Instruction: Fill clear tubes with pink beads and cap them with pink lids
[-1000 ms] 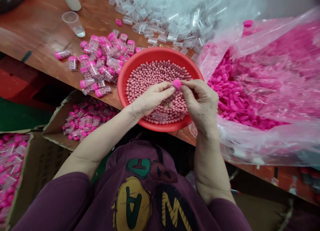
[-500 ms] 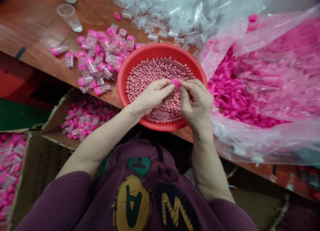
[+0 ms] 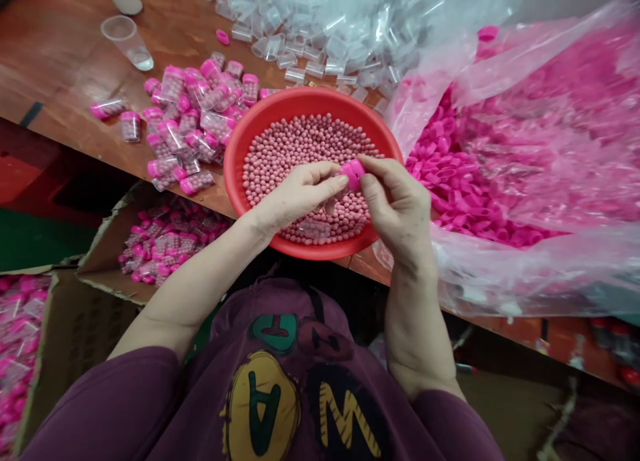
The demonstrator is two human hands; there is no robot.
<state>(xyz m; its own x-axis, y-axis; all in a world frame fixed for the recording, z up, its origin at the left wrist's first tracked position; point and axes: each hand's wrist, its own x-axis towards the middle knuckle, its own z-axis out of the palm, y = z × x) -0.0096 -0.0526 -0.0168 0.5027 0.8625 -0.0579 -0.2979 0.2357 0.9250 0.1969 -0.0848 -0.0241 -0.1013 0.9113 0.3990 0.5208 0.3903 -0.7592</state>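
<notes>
Over a red bowl [image 3: 233, 171] of pink beads [image 3: 300, 141], both my hands meet at bright pink plastic caps [image 3: 353, 173]. My left hand [image 3: 303, 191] is closed, its thumb and fingers pinching the left side of the pink plastic; something clear seems to show beneath its fingers, mostly hidden. My right hand [image 3: 400, 201] pinches the right side between thumb and forefinger. A dark slit divides the pink plastic, and I cannot tell whether it is one cap or two. On the beads below lies a clear container [image 3: 314, 230].
Left of the bowl is a pile of bead-filled containers [image 3: 173, 138]; a cardboard box [image 3: 107, 238] of more stands below. Clear empty containers [image 3: 335, 44] lie behind. A plastic bag [image 3: 500, 261] of pink caps [image 3: 450, 174] lies right. A clear cup [image 3: 127, 41] stands far left.
More of the pink plastic shows between my fingertips, and my right hand has turned slightly. The whole view has shifted a little, so the table things sit further left.
</notes>
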